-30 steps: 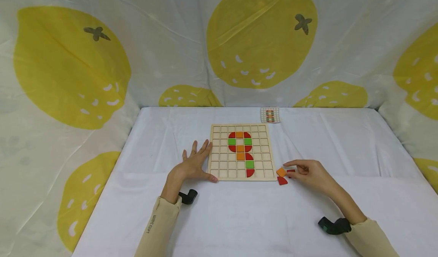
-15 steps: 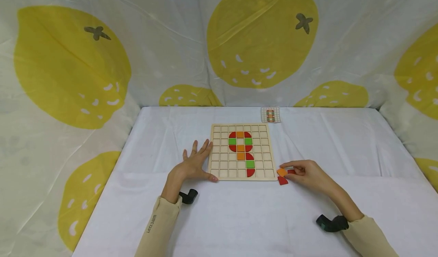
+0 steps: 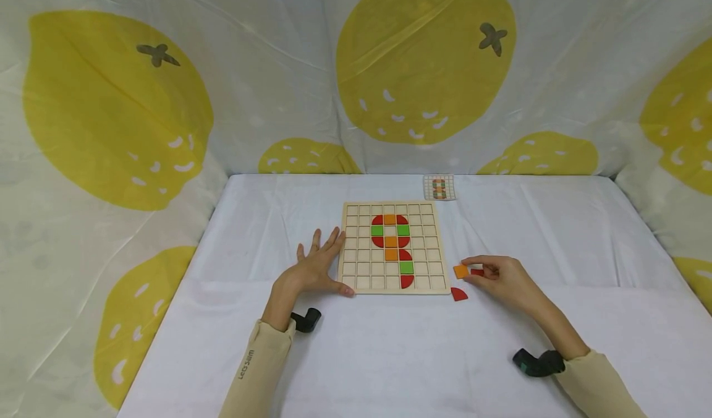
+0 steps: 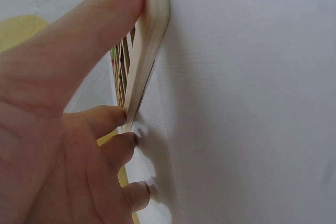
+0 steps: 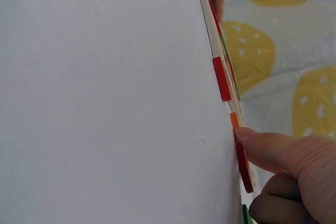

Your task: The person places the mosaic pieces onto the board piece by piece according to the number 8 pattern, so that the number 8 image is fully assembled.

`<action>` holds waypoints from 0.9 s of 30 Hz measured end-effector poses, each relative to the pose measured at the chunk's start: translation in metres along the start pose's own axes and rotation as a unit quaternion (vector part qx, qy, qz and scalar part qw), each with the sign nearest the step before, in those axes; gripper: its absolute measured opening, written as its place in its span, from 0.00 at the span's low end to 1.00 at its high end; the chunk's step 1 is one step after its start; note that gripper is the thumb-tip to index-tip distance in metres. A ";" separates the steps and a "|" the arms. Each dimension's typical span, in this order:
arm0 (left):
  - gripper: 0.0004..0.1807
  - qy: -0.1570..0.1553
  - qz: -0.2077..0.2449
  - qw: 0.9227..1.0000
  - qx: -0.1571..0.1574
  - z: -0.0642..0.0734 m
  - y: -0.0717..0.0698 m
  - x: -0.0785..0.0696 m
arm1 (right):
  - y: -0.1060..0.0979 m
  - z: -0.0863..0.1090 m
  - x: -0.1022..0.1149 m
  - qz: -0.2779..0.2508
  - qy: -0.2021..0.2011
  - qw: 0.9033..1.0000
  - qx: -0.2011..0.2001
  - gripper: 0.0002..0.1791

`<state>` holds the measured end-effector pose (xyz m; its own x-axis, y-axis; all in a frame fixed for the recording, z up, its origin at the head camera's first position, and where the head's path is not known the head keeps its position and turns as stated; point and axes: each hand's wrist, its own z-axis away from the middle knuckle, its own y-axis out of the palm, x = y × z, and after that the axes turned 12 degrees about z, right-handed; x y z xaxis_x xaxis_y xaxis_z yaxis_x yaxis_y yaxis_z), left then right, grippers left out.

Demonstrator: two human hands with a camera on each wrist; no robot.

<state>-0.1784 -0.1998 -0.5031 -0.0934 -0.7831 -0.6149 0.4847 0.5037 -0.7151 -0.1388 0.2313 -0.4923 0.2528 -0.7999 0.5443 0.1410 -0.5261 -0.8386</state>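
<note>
A wooden grid board (image 3: 356, 269) lies flat, with red, orange and green tiles forming a figure in its cells. My left hand (image 3: 314, 269) rests spread along the board's left edge, thumb at the near corner. In the left wrist view its thumb and a fingertip touch the board's rim (image 4: 152, 40). To the right of the board, my right hand (image 3: 508, 279) pinches an orange square tile (image 3: 460, 272) between thumb and forefinger. A red tile (image 3: 477, 272) lies beside it, partly behind the fingers. Closer to the board's corner sits a red quarter-circle tile (image 3: 459, 294).
A small card (image 3: 439, 187) with a printed grid pattern lies behind the board. Part of a green tile (image 5: 245, 214) shows below the right hand in the right wrist view. White cloth (image 3: 400, 356) covers the table; a lemon-print curtain (image 3: 278, 84) hangs behind.
My right hand has closed on the orange tile and shifted it slightly away from the board's corner and the red quarter-circle. The left hand and board have stayed still.
</note>
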 end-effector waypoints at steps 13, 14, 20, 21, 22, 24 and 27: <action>0.81 0.001 -0.003 1.000 -0.003 0.003 0.000 -0.004 | -0.002 -0.002 0.001 -0.006 0.016 1.000 -0.003 0.16; 0.82 0.001 -0.003 1.000 -0.004 0.003 0.000 -0.004 | -0.001 -0.002 0.002 -0.004 0.017 1.000 -0.008 0.16; 0.82 0.002 -0.005 1.000 -0.004 0.001 0.001 -0.001 | 0.005 -0.006 0.010 -0.009 0.021 0.999 -0.028 0.15; 0.82 0.001 -0.006 1.000 -0.005 0.000 0.001 -0.001 | 0.006 -0.007 0.013 -0.012 0.023 0.999 -0.025 0.15; 0.82 0.001 -0.008 1.000 -0.005 0.000 0.001 0.000 | 0.007 -0.009 0.016 -0.016 0.023 0.999 -0.023 0.15; 0.82 0.000 -0.011 1.000 -0.005 -0.001 0.002 0.000 | 0.010 -0.011 0.022 -0.024 0.023 0.999 -0.014 0.15; 0.82 0.000 -0.012 1.000 -0.006 0.000 0.002 -0.001 | 0.015 -0.015 0.034 -0.034 0.016 0.999 0.002 0.16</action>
<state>-0.1779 -0.1979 -0.5038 -0.1044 -0.7956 -0.5967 0.4710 0.4889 -0.7343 -0.1420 0.1920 -0.4864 0.2115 -0.7708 0.6009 0.1613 -0.5789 -0.7993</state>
